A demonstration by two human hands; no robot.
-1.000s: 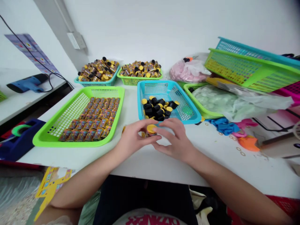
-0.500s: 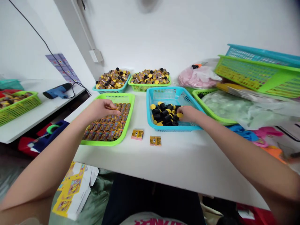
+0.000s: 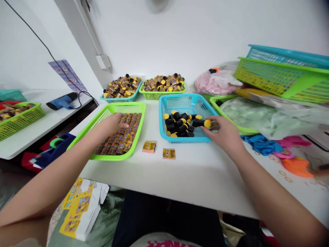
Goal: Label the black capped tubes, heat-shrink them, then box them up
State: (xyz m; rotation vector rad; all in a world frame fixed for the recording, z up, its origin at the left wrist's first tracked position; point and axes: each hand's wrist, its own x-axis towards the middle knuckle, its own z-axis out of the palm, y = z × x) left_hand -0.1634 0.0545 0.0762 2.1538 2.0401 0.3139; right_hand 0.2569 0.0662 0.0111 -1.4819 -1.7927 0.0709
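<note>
My left hand (image 3: pixel 113 125) is over the green basket (image 3: pixel 139 132), its fingers curled down among rows of small wrapped canisters (image 3: pixel 132 128). What those fingers hold is hidden behind the hand. Over the right side of the blue basket (image 3: pixel 164 135), my right hand (image 3: pixel 224 132) grips a black canister with a yellow cap (image 3: pixel 207 123) between thumb and fingers. Loose black canisters with yellow caps (image 3: pixel 180 125) lie jumbled in that basket. On the table between the baskets and me sit two small stacks of printed labels, one on the left (image 3: pixel 149 146) and one on the right (image 3: pixel 169 153).
Behind stand a blue basket (image 3: pixel 120 99) and a green basket (image 3: pixel 164 96), both heaped with wrapped canisters. Stacked baskets (image 3: pixel 277 77) and plastic bags (image 3: pixel 257 115) crowd the right. A blue heat gun (image 3: pixel 62 100) lies on the left table. Balloon-like coloured pieces (image 3: pixel 262 144) lie far right.
My right hand has drawn back rightward and lifted a yellow-capped black canister from the pile. My left hand has moved slightly left and lower into the green basket; the wrapped piece in its fingers is no longer visible.
</note>
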